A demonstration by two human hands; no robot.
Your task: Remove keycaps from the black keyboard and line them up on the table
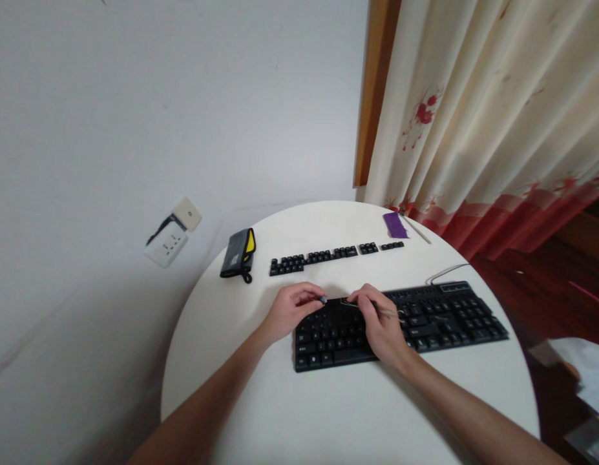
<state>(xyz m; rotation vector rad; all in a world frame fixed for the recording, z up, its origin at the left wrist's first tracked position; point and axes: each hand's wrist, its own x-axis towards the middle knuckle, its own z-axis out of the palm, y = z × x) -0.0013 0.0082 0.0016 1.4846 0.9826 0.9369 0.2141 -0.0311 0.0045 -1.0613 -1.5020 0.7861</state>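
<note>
plainly, from the left: a wall socket (172, 237) sits low on the wall, and a grey and yellow pouch (237, 254) lies at the left rim of the round white table (328, 413).

the left hand (289, 310) rests at the upper left corner of the keyboard (439, 320), narrowed to a pinch, with thumb and forefinger closed on one small dark keycap (323, 299) held just above the board.

behind the hands, between them and the far rim, a row of loose caps (313, 259) lies in four tidy groups, well apart from the keyboard. that row reads as the part done: a good number of caps are already off and sorted.

on the keyboard, a flat bare patch (340, 313) shows between the two hands, where no caps stand. the bottom rows on the left, the middle and the whole right end carry their caps, so by my judgement more is left on than has come off, perhaps well over half.

the right hand (384, 329) lies over the middle of the board, fingers curled shut on a thin wire puller (393, 314) that points to the right across the keys. whether its loops grip a cap i cannot tell.

further right, the cable (447, 271) curls off the back edge of the board, a purple cloth (395, 225) and a thin stick (416, 230) lie at the far rim, and a curtain (497, 116) hangs behind.
</note>
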